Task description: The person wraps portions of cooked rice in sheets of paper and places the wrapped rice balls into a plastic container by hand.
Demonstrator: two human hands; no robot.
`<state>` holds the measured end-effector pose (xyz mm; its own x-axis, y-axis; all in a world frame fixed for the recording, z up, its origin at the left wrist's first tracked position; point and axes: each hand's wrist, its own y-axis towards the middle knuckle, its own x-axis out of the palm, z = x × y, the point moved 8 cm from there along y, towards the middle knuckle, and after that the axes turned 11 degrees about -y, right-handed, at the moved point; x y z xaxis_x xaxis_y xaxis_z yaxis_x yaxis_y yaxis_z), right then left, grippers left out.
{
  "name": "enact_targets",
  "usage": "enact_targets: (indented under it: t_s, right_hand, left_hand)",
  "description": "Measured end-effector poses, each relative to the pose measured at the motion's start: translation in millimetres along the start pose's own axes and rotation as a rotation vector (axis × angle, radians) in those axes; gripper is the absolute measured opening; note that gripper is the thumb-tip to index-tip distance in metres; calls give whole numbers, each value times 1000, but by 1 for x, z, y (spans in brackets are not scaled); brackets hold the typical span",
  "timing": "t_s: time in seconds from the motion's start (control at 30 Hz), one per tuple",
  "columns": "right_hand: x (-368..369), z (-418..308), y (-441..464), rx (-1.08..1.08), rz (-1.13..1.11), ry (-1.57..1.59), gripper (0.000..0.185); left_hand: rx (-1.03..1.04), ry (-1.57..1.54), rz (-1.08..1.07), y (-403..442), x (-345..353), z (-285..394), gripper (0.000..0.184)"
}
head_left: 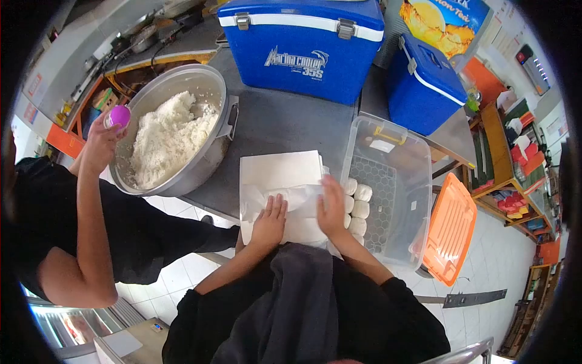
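Observation:
A stack of white wrapping paper [279, 167] lies on the dark table in front of me. Across it is a bundle rolled in white paper [296, 198]; its contents are hidden. My left hand [270, 223] rests on the bundle's left part, fingers stretched out and lying flat. At the bundle's right end is my right hand [331, 209], its fingers extended and slightly blurred. Just right of the paper, several white wrapped bundles [361, 209] sit in rows along the near-left side of a clear plastic tub [397, 242].
Left stands a large metal pot [227, 115] of white rice [173, 139]. A person beside it holds a purple round-topped object [120, 115]. Two blue coolers [297, 57] [424, 88] stand at the back. An orange lid [451, 227] leans right of the tub.

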<state>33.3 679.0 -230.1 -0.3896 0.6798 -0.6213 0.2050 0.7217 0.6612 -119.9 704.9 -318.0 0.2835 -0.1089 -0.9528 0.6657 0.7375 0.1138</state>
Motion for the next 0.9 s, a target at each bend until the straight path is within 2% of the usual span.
enact_targets:
  t_s: [0.03, 0.1, 0.13, 0.17, 0.23, 0.27, 0.33, 0.37, 0.43, 0.47, 0.5, 0.57, 0.6, 0.63, 0.7, 0.77, 0.83, 0.87, 0.9]
  right_hand:
    - [6, -5, 0, 4, -5, 1, 25]
    - [51, -43, -15, -348, -396, 206, 25]
    - [67, -39, -21, -267, -486, 244, 27]
    - [72, -36, -26, -273, -479, 245, 27]
    - [86, -13, -38, -119, -616, 202, 25]
    - [84, -9, -42, -126, -614, 206, 25]
    - [77, -6, -50, -200, -591, 169, 24]
    - [77, -2, -53, -199, -593, 170, 24]
    - [81, 9, -57, -222, -554, 132, 23]
    - [84, 15, -59, -222, -557, 128, 23]
    - [89, 21, -58, -228, -562, 139, 24]
    - [93, 23, -49, -239, -569, 149, 24]
    - [101, 28, -43, -132, -658, 112, 23]
    - [107, 31, -38, -21, -747, 74, 22]
    - [111, 23, -24, 59, -815, 6, 17]
    - [121, 18, -16, 141, -888, -62, 14]
    - [129, 18, -12, 96, -947, -336, 11]
    - [130, 19, -10, 93, -955, -336, 11]
    - [123, 10, 2, -70, -787, -428, 19]
  left_hand:
    - [1, 9, -25, -2, 0, 1, 54]
    - [-7, 13, -47, -4, -3, 3, 54]
    - [-13, 21, -59, -3, -4, 1, 54]
    - [-13, 27, -53, -4, -2, -3, 54]
    - [4, -205, 92, -9, -7, -11, 55]
    - [0, -200, 97, -12, -8, -13, 55]
    - [-278, -385, 63, -22, -15, -33, 54]
    - [-280, -386, 61, -24, -12, -40, 54]
    - [-83, -312, 156, -25, -15, -50, 50]
    - [-4, -328, 251, -26, -21, -56, 37]
    - [-5, -333, 253, -24, -25, -65, 37]
    - [44, -365, 122, -12, -24, -74, 21]
    - [45, -400, 109, -5, -25, -77, 14]
    - [44, -401, 109, 3, -31, -77, 14]
    - [-287, -690, -90, 15, -16, -94, 12]
    - [-338, -625, -87, 31, -16, -99, 10]
    - [-394, -562, -81, 42, -9, -98, 9]
    - [-398, -373, 33, 49, -12, -95, 9]
    - [-400, -279, 87, 53, -19, -94, 10]
